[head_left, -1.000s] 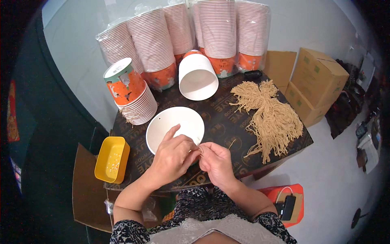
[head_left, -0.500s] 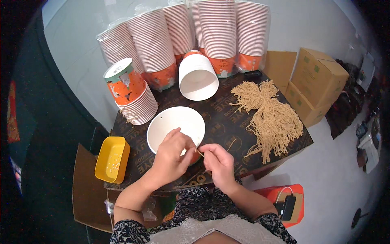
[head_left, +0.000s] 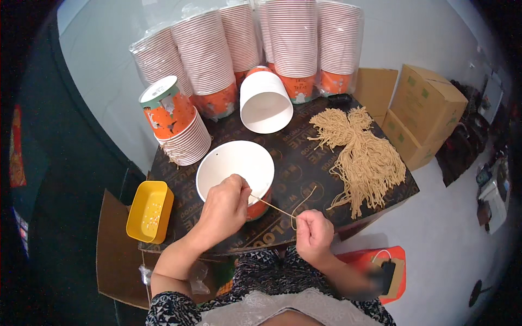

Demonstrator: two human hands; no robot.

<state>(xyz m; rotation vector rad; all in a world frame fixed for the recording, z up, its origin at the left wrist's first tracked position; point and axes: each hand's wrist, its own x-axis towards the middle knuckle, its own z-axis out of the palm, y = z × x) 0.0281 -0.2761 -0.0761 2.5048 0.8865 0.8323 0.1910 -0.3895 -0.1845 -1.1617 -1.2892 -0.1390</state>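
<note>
Left hand [head_left: 224, 209] pinches a tan string [head_left: 272, 207] at the white cup's [head_left: 235, 165] rim, right hand [head_left: 313, 233] fisted on its other end, keeping it taut above the surface [head_left: 304, 163].

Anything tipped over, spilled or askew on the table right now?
One white paper bucket lies on its side behind the upright white bucket, its open mouth facing the person. The tan string bundle sprawls loosely at the table's right. Nothing looks spilled. Both hands pull one string taut.
</note>
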